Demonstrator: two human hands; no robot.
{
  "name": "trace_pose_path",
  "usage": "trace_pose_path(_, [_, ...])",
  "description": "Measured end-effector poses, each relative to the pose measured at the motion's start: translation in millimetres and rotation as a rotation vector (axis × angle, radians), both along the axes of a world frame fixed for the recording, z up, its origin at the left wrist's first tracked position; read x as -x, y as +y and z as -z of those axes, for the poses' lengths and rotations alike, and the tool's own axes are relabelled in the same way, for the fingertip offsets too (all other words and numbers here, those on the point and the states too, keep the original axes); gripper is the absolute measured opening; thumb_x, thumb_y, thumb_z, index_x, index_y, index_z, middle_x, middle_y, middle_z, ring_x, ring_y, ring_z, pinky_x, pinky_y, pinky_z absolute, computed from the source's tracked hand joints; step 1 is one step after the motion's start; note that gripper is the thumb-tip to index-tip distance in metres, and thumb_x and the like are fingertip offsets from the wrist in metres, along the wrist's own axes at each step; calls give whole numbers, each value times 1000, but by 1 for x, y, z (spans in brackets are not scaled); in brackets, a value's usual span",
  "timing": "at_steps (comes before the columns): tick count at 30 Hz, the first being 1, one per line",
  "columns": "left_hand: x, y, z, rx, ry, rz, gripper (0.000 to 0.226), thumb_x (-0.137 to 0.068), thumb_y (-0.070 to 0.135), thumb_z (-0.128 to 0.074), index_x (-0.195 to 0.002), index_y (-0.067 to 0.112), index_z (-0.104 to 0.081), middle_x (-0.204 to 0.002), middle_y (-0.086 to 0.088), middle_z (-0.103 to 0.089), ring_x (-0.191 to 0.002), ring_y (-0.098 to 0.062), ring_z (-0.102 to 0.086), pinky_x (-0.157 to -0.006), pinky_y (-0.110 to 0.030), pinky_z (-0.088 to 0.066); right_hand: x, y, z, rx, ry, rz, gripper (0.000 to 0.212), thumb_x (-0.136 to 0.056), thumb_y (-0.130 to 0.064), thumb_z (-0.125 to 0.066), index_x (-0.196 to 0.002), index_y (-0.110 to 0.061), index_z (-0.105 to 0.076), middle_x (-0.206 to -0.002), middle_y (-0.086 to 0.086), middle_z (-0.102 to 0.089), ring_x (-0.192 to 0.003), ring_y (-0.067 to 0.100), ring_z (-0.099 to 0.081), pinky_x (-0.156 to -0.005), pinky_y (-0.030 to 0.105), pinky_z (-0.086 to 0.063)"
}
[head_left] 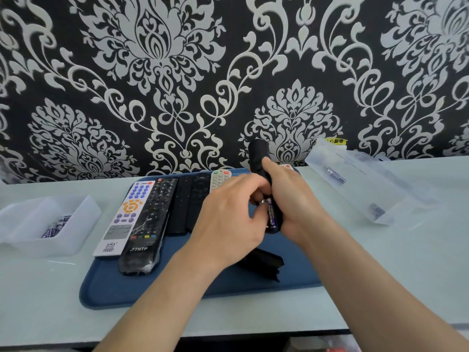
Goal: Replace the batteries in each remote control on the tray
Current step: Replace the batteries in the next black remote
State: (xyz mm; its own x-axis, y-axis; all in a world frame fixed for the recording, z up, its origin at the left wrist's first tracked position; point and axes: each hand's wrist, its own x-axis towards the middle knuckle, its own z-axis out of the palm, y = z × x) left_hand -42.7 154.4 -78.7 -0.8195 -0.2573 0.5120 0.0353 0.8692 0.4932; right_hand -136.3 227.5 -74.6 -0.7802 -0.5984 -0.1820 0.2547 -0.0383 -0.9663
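Observation:
Above the blue tray (106, 288) my right hand (291, 199) grips a black remote (257, 153), back side toward me, its battery bay uncovered. A purple battery (272, 214) lies in the bay. My left hand (228, 214) has its fingers curled at the bay beside the battery; what they pinch is hidden. The black battery cover (264, 265) lies on the tray under my wrists. On the tray's left lie a white remote (124, 217), a black remote (147, 229), two more dark remotes (187, 199) and a beige one (219, 177).
A clear plastic tub (38, 224) with several batteries stands left of the tray on the pale table (380, 262). A second clear tub (360, 184), tipped, with a few batteries, lies at the right. A patterned black-and-white wall rises right behind.

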Motion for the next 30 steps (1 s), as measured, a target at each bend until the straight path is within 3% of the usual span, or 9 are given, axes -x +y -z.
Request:
trace_pose_path(6, [-1, -4, -1, -105, 20, 13, 21, -73, 8, -71, -87, 20, -61, -70, 7, -49, -66, -8, -45, -60, -13, -33, -6, -1, 0, -21, 30, -66, 47, -104, -34, -41, -64, -10, -50, -54, 5, -51, -51, 16, -49, -47, 25, -39])
trace_pose_path(9, [-2, -2, -1, -234, 44, 22, 29, -74, 3, -72, -92, 24, -63, -74, 8, -48, -68, -10, -51, -62, -19, -44, -1, -2, 1, 13, -127, -49, 45, -102, -38, -46, -68, -10, -56, -58, 5, -55, -53, 18, -55, -49, 26, -43])
trace_pose_path(14, [-2, -3, -10, -1043, 206, 107, 44, -84, -14, -58, -111, 19, -64, -86, -3, -65, -78, -14, -63, -74, -27, -54, 6, -3, 0, 239, -472, -113, 28, -101, -29, -43, -94, -8, -61, -76, 7, -59, -64, 19, -55, -64, 31, -47])
trace_pose_path(17, [-1, -11, -14, -1318, 233, 125, 46, -87, -19, -38, -112, 10, -65, -82, -5, -66, -66, -13, -54, -59, -24, -48, 10, 6, -8, 256, -512, -253, 21, -98, -21, -42, -95, -7, -57, -81, 10, -59, -70, 20, -56, -67, 34, -55])
trace_pose_path(20, [-7, -21, -15, -731, 206, 19, 48, -84, -10, -42, -104, 22, -72, -83, 16, -63, -66, -4, -46, -65, -19, -36, 11, 15, -15, 163, -281, -391, 17, -97, -4, -46, -94, -7, -63, -85, 9, -59, -77, 21, -66, -64, 33, -61])
trace_pose_path(22, [-12, -24, -16, -99, 125, -33, 39, -85, 10, -51, -114, 31, -68, -105, 27, -61, -85, -2, -45, -80, -12, -35, 11, 20, -20, 116, -97, -507, 21, -95, 5, -49, -99, -6, -67, -84, 7, -66, -77, 17, -69, -69, 28, -61])
trace_pose_path(24, [-14, -30, -18, 229, 31, -47, 41, -85, 31, -51, -124, 34, -61, -124, 25, -55, -94, -9, -39, -89, -10, -30, 13, 26, -22, 54, 75, -569, 20, -92, 6, -56, -107, 0, -68, -91, 8, -73, -82, 15, -71, -77, 27, -60])
trace_pose_path(27, [-17, -38, -19, 255, -63, -84, 40, -82, 46, -54, -120, 36, -62, -107, 24, -58, -90, -8, -37, -83, -12, -31, 19, 31, -22, 31, 159, -513, 27, -88, 7, -62, -112, -3, -71, -108, 11, -75, -94, 19, -72, -81, 29, -60])
trace_pose_path(30, [-20, -36, -22, 76, -91, -191, 19, -81, 44, -64, -97, 35, -68, -76, 21, -58, -73, -2, -46, -67, -15, -33, 25, 33, -23, 136, 100, -389, 22, -87, 7, -61, -104, -2, -71, -101, 13, -74, -90, 20, -71, -80, 29, -61])
